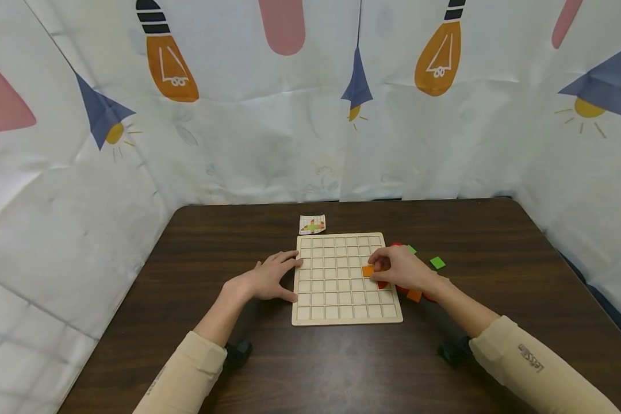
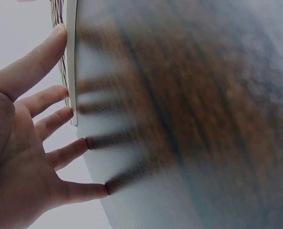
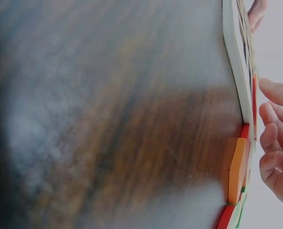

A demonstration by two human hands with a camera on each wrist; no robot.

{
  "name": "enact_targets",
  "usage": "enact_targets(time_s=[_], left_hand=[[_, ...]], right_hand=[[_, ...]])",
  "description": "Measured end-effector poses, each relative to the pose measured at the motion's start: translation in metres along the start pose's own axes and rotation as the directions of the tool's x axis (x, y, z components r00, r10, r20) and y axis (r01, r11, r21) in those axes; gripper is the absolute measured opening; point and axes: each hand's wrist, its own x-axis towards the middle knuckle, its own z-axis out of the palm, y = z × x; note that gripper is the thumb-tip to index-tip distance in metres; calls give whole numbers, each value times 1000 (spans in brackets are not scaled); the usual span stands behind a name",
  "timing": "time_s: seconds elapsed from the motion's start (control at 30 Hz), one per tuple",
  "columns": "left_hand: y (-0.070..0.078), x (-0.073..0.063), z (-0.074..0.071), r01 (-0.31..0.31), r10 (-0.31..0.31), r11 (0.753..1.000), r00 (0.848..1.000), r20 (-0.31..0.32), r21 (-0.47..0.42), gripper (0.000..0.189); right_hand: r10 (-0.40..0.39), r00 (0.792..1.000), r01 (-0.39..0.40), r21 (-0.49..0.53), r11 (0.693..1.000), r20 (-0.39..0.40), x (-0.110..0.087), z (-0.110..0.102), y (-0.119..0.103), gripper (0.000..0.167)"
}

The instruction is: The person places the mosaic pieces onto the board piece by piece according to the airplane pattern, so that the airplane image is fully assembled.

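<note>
Grid board [image 1: 336,287]: one, pale wood tone, nearly square with rounded corners, its face divided by raised lines into rows of square cells; lies flat on the table [image 1: 227,230], between the two hands. Orange tile [image 1: 367,271]: small, flat, four-sided, on the board's right portion. Red tile [image 1: 382,284]: solid colour, partly covered by the right hand [image 1: 401,269]. That hand has its fingers bent, thumb and fingertips at the orange tile; whether they pinch it cannot be told. Left hand [image 1: 265,278]: fingers spread and extended, thumb and some fingertips touching the board's left edge. Loose tiles, right of the board: a green tile [image 1: 437,263], four-sided, set apart; a second orange tile [image 3: 236,171], thick-edged, against red pieces [image 3: 226,217] beside the board. Card [image 1: 312,224]: small, white, printed with a coloured grid pattern, just beyond the board's far edge. Table: dark brown, streaked wood grain, rounded far corners. Backdrop [image 1: 269,149]: creased white sheet printed with orange bulbs and blue lamps. Right sleeve [image 1: 548,376]: cream, with dark lettering, too blurred to read surely.
</note>
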Motion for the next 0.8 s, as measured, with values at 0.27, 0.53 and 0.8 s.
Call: enact_targets(time_s=[0.27, 0.53, 0.8], left_hand=[[0, -1, -1, -3, 3, 1000, 1000, -8, -3, 85], [0, -1, -1, -11, 11, 1000, 1000, -17, -2, 85], [0, -1, 0, -9, 9, 1000, 1000, -15, -5, 85]], right_hand=[[2, 1000, -2, -19, 1000, -27, -5, -11, 9, 23], [52, 997, -53, -16, 998, -49, -16, -29, 21, 19], [78, 996, -79, -31, 996, -32, -27, -33, 30, 22]])
